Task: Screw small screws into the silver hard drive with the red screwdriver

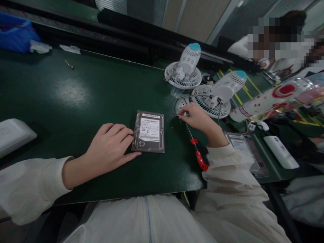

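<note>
Our left hand [110,145], wide-fingered, touches the hard drive [149,131] at nine o'clock on the tabletop [101,84], while our right hand [194,116], pinched narrow at two o'clock, contents unseen, could scatter small parts [176,114] by fumbling.

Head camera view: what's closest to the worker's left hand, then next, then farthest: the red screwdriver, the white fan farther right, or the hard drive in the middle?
Nearest to the left hand first:
1. Hard drive: right at its fingers.
2. Red screwdriver: to the right, past the drive.
3. White fan: farther right, toward the back.
</note>
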Action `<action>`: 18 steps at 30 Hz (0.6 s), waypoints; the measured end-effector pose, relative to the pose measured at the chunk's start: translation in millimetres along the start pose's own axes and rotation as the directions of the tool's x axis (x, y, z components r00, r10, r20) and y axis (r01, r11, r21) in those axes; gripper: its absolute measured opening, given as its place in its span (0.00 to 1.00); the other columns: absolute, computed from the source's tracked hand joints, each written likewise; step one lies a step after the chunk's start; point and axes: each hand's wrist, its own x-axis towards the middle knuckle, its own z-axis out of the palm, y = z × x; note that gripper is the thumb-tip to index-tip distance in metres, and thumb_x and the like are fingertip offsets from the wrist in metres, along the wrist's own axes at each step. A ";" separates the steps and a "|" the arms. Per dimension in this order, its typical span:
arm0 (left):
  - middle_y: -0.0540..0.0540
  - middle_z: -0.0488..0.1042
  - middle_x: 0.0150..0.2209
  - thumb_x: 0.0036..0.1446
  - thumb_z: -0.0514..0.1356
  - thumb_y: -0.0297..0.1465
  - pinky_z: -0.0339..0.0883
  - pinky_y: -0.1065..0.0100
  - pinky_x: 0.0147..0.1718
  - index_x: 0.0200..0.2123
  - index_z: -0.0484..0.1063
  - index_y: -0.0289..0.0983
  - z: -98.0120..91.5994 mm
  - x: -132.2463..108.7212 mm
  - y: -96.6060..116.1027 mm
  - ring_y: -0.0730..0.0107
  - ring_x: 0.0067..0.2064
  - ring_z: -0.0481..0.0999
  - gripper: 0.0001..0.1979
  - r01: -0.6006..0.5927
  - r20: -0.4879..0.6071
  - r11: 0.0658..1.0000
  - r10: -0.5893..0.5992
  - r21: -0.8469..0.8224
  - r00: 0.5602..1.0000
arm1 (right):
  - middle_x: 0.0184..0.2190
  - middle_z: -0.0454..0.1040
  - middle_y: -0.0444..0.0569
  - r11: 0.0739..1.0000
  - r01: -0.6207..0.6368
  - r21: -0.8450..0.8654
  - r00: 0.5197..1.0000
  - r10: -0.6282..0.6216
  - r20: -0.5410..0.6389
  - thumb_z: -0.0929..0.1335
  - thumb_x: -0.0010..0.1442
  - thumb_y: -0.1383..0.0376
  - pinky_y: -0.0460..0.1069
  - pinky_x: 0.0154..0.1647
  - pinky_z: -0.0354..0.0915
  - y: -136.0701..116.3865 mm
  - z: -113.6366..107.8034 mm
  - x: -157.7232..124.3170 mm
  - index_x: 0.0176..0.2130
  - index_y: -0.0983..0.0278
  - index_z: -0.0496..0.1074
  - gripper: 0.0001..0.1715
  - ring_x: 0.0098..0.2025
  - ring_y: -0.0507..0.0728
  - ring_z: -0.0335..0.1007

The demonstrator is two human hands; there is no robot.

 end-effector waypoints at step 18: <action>0.33 0.82 0.47 0.69 0.61 0.40 0.74 0.49 0.45 0.45 0.79 0.29 6.2 -2.7 -2.3 0.43 0.52 0.80 0.18 0.031 -0.006 0.989 -0.032 -0.143 0.999 | 0.54 0.74 0.54 0.998 -0.052 -0.017 0.998 0.051 -0.047 0.68 0.69 0.54 0.58 0.58 0.74 -1.7 5.3 0.4 0.56 0.67 0.71 0.24 0.55 0.57 0.73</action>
